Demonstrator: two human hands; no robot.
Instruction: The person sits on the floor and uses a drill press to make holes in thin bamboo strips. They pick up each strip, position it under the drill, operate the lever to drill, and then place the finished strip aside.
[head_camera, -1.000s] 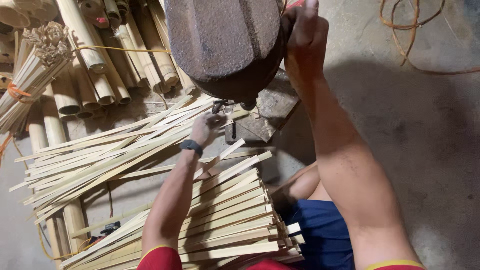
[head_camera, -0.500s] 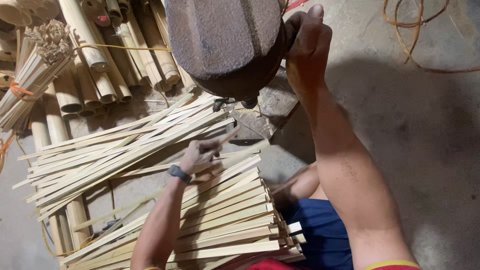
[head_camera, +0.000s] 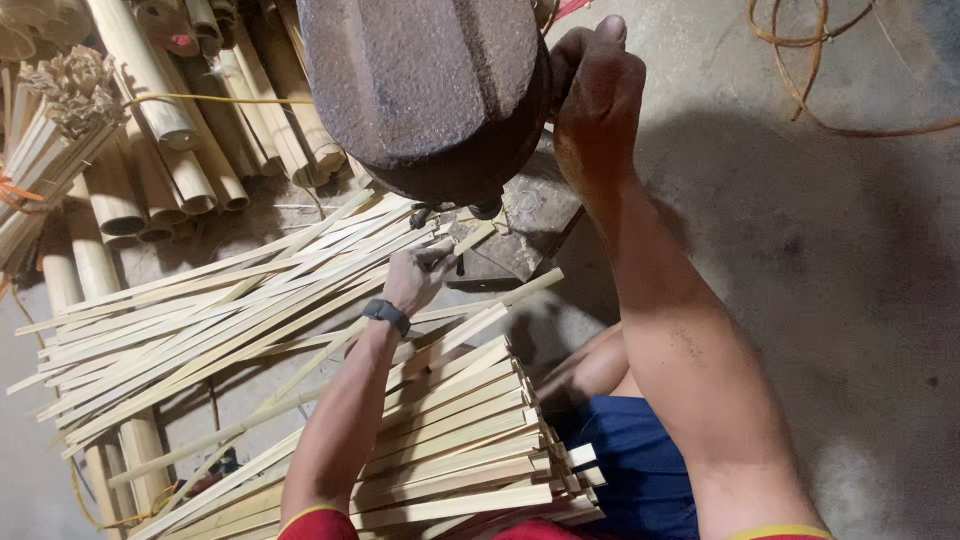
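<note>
My left hand (head_camera: 415, 275), with a dark band at the wrist, is closed on a thin bamboo strip (head_camera: 470, 240). The strip's far end points under a heavy rust-brown metal machine head (head_camera: 430, 80). My right hand (head_camera: 595, 95) is raised and grips the right side of that machine head; what it holds there is hidden by the fingers. A neat stack of cut bamboo strips (head_camera: 460, 440) rests across my lap beneath my left forearm. Below the machine head lies a grey metal base plate (head_camera: 525, 220).
A loose fan of long bamboo strips (head_camera: 200, 310) covers the floor at left. Behind it lie round bamboo culms (head_camera: 150, 150) and a tied bundle of sticks (head_camera: 50, 150). A coil of brown cord (head_camera: 810, 90) lies on the concrete at top right.
My left hand drew back toward my body from the machine, then moved forward again with a strip. My right hand has stayed on the machine head.
</note>
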